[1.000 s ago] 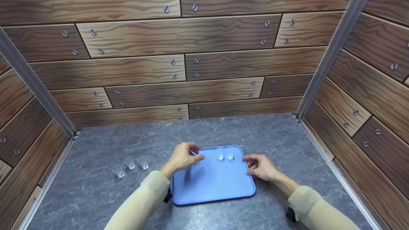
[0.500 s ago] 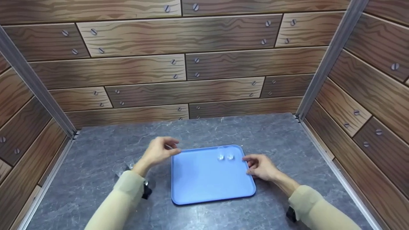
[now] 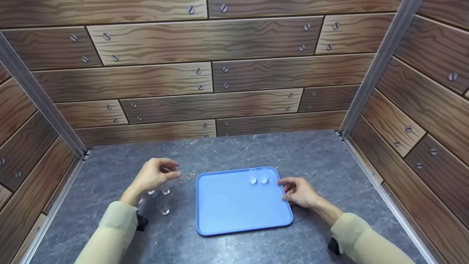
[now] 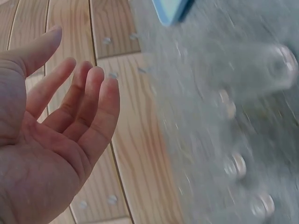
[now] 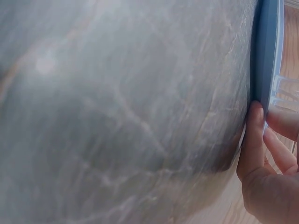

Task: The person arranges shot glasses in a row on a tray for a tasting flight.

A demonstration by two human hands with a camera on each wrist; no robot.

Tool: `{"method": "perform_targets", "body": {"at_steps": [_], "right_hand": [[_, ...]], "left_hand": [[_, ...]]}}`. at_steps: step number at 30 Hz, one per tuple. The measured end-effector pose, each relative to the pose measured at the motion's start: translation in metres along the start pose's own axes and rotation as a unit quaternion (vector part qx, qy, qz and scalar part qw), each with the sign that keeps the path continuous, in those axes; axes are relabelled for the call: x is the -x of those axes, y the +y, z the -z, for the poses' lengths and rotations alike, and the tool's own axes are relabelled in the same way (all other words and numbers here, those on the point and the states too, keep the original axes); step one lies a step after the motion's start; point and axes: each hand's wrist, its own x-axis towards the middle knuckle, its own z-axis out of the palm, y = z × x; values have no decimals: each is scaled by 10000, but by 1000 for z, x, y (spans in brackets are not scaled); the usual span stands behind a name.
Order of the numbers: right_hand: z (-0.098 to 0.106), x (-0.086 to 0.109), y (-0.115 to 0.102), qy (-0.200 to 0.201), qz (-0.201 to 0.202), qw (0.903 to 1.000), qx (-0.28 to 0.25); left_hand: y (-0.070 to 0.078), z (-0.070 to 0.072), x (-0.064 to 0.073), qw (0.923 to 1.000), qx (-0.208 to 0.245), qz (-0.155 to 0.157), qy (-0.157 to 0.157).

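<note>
The person's left hand point(image 3: 152, 176) is relaxed and holds nothing, its fingers loosely bent and its thumb apart from them; in the head view it hangs over the bench point(image 3: 220, 152), to the left of the blue tray point(image 3: 242, 209), and partly covers the group of clear cups point(image 3: 164, 208) there; one of these barely shows past the wrist, and the tops of two others are hidden behind the hand; the left wrist view shows four cups, blurred and see-through, with their bases plainer than their walls, and only a corner of the tray at the top edge.

The right hand point(image 3: 302, 193) grasps the tray's right edge, the rim lying between thumb and fingers; the right wrist view cuts off part of that hand and most of the tray, and the pale shapes beside the rim there are faint.

The tray lies flat on the bench; two clear cups on the tray point(image 3: 263, 179) stand side by side near its far right corner, their upper walls nearly lost against the blue; the dark object at each pale sleeve point(image 3: 366, 236) is too small to make out; wood-patterned walls point(image 3: 220, 44) rise behind, cut off at the top.
</note>
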Motion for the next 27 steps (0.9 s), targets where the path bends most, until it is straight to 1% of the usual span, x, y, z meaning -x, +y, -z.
{"method": "perform_targets", "body": {"at_steps": [3, 5, 7, 12, 16, 19, 22, 24, 27], "right_hand": [[0, 0, 0, 4, -16, 10000, -26], [1, 0, -2, -17, -25, 10000, -42], [1, 0, -3, -25, -16, 10000, -76], [0, -1, -4, -19, 4, 10000, -64], [0, -2, -2, -11, -61, 10000, 20], [0, -1, -2, -4, -23, 10000, 20], [0, 0, -2, -6, 61, 10000, -20], [0, 0, -2, -24, 113, 9999, -48], [0, 0, -1, -14, 116, 9999, -53]], "left_hand": [[-10, 9, 9, 9998, 27, 199, 20], [-17, 15, 15, 9993, 66, 376, 60], [-24, 22, 22, 9987, 77, 485, 126], [-43, 39, 36, 9967, 64, 676, 451], [-58, 49, 47, 9945, -45, 835, 630], [-69, 53, 54, 9929, -247, 975, 632], [-81, 56, 62, 9910, -424, 1153, 539], [-88, 55, 66, 9892, -420, 1328, 447], [-97, 54, 72, 9873, -300, 1519, 352]]}}
